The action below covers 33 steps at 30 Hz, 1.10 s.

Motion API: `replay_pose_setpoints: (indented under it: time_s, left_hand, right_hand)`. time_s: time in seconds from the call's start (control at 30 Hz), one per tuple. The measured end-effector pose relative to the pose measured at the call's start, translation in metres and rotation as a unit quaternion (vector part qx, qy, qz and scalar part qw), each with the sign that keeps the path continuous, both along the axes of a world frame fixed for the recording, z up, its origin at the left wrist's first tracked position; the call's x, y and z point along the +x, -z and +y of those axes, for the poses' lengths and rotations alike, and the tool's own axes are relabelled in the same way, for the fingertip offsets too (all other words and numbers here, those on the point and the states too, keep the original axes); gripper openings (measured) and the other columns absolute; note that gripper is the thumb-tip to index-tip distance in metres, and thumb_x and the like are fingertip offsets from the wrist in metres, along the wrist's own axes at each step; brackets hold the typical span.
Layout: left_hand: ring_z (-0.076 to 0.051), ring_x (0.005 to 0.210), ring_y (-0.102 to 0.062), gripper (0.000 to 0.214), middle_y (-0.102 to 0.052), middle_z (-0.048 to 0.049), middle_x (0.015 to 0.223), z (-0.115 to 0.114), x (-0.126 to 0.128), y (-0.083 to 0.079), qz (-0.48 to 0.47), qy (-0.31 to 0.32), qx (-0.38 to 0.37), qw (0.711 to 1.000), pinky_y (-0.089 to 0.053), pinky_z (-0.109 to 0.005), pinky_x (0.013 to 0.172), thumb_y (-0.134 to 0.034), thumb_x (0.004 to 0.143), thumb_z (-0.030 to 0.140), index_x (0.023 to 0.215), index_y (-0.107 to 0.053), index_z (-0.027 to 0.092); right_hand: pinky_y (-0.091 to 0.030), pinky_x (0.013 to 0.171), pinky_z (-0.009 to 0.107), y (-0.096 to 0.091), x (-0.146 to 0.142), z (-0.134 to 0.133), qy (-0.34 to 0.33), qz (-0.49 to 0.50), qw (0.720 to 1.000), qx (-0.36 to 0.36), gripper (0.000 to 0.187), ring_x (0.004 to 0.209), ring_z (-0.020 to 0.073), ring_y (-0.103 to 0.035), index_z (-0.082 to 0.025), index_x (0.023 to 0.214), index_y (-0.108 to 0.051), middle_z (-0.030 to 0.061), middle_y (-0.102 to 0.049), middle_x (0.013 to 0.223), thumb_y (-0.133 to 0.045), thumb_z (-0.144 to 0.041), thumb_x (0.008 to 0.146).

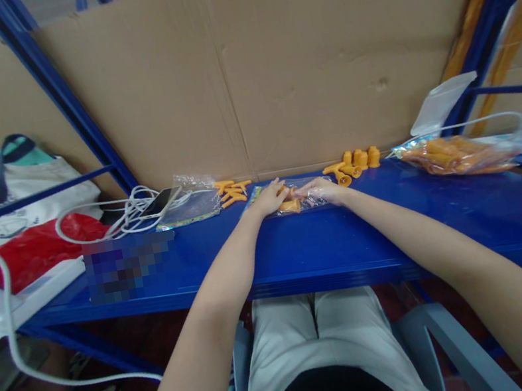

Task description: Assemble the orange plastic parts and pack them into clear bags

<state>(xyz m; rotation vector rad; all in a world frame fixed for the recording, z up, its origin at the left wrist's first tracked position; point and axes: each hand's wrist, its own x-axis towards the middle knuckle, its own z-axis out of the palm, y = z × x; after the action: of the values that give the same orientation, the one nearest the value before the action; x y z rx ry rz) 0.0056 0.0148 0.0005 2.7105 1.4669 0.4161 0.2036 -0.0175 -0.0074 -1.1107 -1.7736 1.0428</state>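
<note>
Both my hands rest on a small clear plastic bag (298,197) lying on the blue shelf (299,242). My left hand (270,196) presses on the bag's left side with fingers curled over an orange plastic piece (290,205) inside it. My right hand (321,190) grips the bag's right part, fingers closed on the plastic. Loose orange T-shaped pieces (231,191) lie just left of the bag. Several orange cone-shaped pieces (355,163) stand to its right.
A large bag full of orange parts (453,155) lies at the right. A phone (159,202), white cables (113,216) and flat clear bags (189,207) lie at the left, beside a red bag (31,251) and a tote bag (11,185). Cardboard (268,66) backs the shelf.
</note>
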Motion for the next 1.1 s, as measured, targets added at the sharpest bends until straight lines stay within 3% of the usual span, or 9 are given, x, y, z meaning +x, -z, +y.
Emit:
replay_pose_setpoints:
  time_s: [0.1,0.27,0.33,0.43,0.53,0.77,0.93,1.1]
  left_hand:
    - [-0.02,0.146,-0.026,0.055,-0.03,-0.0083,0.157,-0.001,0.0,-0.001,0.005,0.001,0.0,1.0,-0.019,-0.034,0.119,-0.029,0.098,0.039,0.147,-0.04,0.015]
    - [-0.02,0.146,-0.026,0.054,-0.031,-0.01,0.156,-0.001,0.002,-0.001,0.014,0.0,0.001,1.0,-0.019,-0.033,0.119,-0.028,0.098,0.037,0.145,-0.041,0.013]
    - [-0.02,0.146,-0.026,0.054,-0.031,-0.0096,0.156,-0.001,0.001,-0.001,0.016,-0.001,0.001,1.0,-0.019,-0.034,0.119,-0.027,0.099,0.036,0.146,-0.04,0.014]
    - [-0.02,0.146,-0.026,0.053,-0.031,-0.0087,0.157,-0.002,0.0,-0.003,0.014,0.004,0.002,1.0,-0.019,-0.034,0.119,-0.027,0.099,0.037,0.145,-0.042,0.015]
    - [-0.021,0.146,-0.027,0.053,-0.032,-0.0073,0.157,-0.002,-0.001,-0.004,0.004,0.006,0.006,1.0,-0.02,-0.037,0.119,-0.027,0.099,0.039,0.144,-0.044,0.018]
    - [-0.02,0.146,-0.024,0.057,-0.034,-0.0024,0.156,0.002,0.003,-0.001,-0.001,0.022,-0.005,1.0,-0.018,-0.038,0.12,-0.021,0.098,0.044,0.147,-0.04,0.023]
    - [-0.019,0.148,-0.016,0.058,-0.028,0.0022,0.158,0.004,0.005,0.001,0.013,0.019,-0.046,0.999,-0.016,-0.039,0.12,-0.016,0.098,0.047,0.152,-0.03,0.03]
    - [-0.019,0.148,-0.014,0.061,-0.026,0.0005,0.159,0.006,0.005,0.002,0.016,0.017,-0.04,0.999,-0.017,-0.04,0.12,-0.014,0.097,0.05,0.153,-0.026,0.029]
  right_hand:
    - [-0.048,0.056,0.026,-0.001,-0.001,-0.003,0.006,-0.03,0.999,0.016,0.04,0.051,0.0094,-0.053,-0.016,0.09,-0.08,0.0056,-0.075,0.079,-0.076,-0.051,0.07]
    - [-0.049,0.058,0.025,0.003,-0.001,0.003,0.006,-0.086,0.994,0.061,0.04,0.045,0.0068,-0.049,-0.018,0.1,-0.078,0.0006,-0.073,0.073,-0.078,-0.045,0.069]
    - [-0.052,0.062,0.027,0.005,-0.001,0.007,-0.007,-0.085,0.994,0.07,0.044,0.05,0.0097,-0.056,-0.02,0.101,-0.078,0.0016,-0.075,0.081,-0.079,-0.046,0.066]
    - [-0.055,0.078,0.033,0.007,-0.001,0.012,-0.032,-0.056,0.994,0.083,0.051,0.078,0.0212,-0.069,-0.019,0.101,-0.078,0.0051,-0.076,0.09,-0.082,-0.049,0.06]
    - [-0.051,0.094,0.04,0.008,-0.003,0.013,-0.047,-0.032,0.994,0.089,0.055,0.102,0.0289,-0.067,-0.017,0.1,-0.078,0.0075,-0.076,0.094,-0.084,-0.049,0.055]
    - [-0.049,0.098,0.042,0.004,-0.006,0.011,-0.034,-0.04,0.994,0.098,0.053,0.104,0.0308,-0.067,-0.016,0.094,-0.078,0.0077,-0.077,0.09,-0.086,-0.046,0.051]
    - [-0.048,0.098,0.045,0.003,-0.005,0.01,-0.024,-0.077,0.989,0.128,0.049,0.105,0.0325,-0.066,-0.019,0.093,-0.079,0.0054,-0.077,0.091,-0.083,-0.051,0.056]
    - [-0.045,0.101,0.045,0.005,-0.006,0.012,-0.001,-0.083,0.984,0.157,0.041,0.109,0.0314,-0.065,-0.02,0.093,-0.079,0.0044,-0.077,0.095,-0.08,-0.048,0.063]
